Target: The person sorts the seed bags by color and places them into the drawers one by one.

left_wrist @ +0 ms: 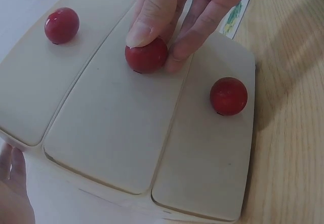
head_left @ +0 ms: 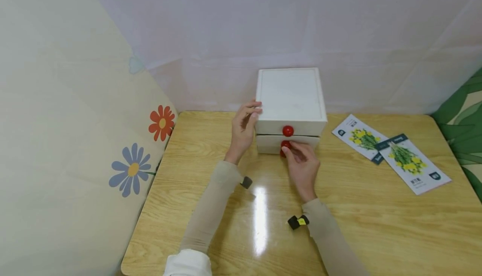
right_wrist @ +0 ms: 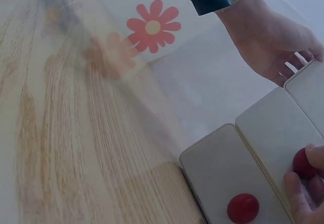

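Note:
A white cabinet (head_left: 289, 94) with three stacked drawers and round red knobs stands against the back cloth. My right hand (head_left: 304, 168) pinches the middle drawer's knob (left_wrist: 147, 57) between thumb and fingers. The middle drawer front (left_wrist: 114, 117) looks nearly level with its neighbours. At the cabinet's left side, my left hand (head_left: 242, 131) steadies it, fingertips touching the upper left edge. Above and below the pinched knob are the top knob (head_left: 288, 131) and the bottom knob (right_wrist: 243, 208), both untouched.
Two overlapping cards with yellow flowers, one further back (head_left: 354, 135) and one nearer (head_left: 414, 165), lie right of the cabinet on the wooden table (head_left: 188, 175). A flower-printed sheet (head_left: 75, 121) hangs along the left. A pale cloth (head_left: 226, 29) rises behind.

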The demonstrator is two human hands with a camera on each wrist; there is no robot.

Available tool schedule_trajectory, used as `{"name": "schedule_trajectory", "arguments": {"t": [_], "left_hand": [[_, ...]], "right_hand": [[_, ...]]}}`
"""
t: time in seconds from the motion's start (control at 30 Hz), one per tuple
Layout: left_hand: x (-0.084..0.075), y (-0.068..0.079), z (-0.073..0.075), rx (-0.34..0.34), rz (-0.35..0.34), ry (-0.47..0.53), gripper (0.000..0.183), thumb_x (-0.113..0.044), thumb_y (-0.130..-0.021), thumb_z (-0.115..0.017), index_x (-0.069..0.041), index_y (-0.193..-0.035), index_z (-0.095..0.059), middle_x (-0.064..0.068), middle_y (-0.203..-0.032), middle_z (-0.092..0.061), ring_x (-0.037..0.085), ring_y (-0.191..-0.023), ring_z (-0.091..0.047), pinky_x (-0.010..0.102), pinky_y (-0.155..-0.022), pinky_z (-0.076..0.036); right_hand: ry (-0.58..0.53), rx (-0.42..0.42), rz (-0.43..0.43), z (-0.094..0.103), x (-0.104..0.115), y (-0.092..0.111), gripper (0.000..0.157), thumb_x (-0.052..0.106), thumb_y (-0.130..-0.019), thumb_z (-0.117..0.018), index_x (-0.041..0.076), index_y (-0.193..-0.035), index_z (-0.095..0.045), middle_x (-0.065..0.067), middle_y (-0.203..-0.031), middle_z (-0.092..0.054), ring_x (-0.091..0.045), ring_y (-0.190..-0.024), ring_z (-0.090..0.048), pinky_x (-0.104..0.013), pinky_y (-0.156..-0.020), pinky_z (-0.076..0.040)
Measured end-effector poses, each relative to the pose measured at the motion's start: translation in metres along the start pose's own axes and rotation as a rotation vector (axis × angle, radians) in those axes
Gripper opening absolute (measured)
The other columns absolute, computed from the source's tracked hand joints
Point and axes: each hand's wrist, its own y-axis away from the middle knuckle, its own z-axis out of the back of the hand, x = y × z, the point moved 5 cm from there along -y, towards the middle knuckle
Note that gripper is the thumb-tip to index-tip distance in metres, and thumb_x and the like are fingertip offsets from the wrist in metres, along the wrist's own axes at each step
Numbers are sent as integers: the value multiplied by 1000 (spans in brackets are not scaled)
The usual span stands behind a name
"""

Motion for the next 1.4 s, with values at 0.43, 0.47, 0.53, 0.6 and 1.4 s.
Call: {"name": "schedule_trajectory", "arguments": {"t": [0.43, 0.47, 0.53, 0.6, 1.4], "left_hand": [[29, 5, 5, 5, -28, 10, 16, 9, -98, -47, 15, -105, -60, 36, -126, -55, 41, -141, -43, 46, -120, -35], [28, 4, 5, 4, -27, 10, 16, 12, -98, -46, 16, -105, -60, 36, -126, -55, 42, -140, -43, 46, -120, -35], [26, 4, 4, 5, -24, 9, 17, 15, -96, -45, 18, -105, -59, 38, -125, -54, 46, -140, -42, 46, -120, -35], [21, 3, 3, 4, -20, 6, 17, 17, -96, -44, 19, -104, -58, 40, -125, -53, 49, -139, -41, 46, -120, -35], [2, 0, 2, 3, 7, -15, 16, 13, -96, -45, 20, -103, -58, 41, -124, -53, 50, -138, -41, 44, -120, -36]], "right_hand": [[-49, -6, 10, -3, 27, -2, 28, -3, -80, -80, -7, -107, -72, -23, -102, -64, -12, -89, -69, -19, -80, -59], [-47, -4, 13, -3, 32, -2, 29, -4, -80, -80, -9, -107, -71, -25, -102, -64, -13, -88, -68, -19, -80, -59], [-44, -7, 14, -3, 33, -3, 29, -5, -80, -80, -10, -106, -71, -26, -101, -63, -12, -88, -68, -19, -79, -59], [-31, -10, 15, -3, 34, -3, 28, -5, -79, -80, -10, -106, -71, -26, -101, -64, -11, -87, -68, -18, -79, -59], [-101, 22, 3, -5, 35, -2, 32, -7, -80, -78, -14, -109, -66, -30, -105, -64, -19, -85, -71, -19, -76, -60]]}}
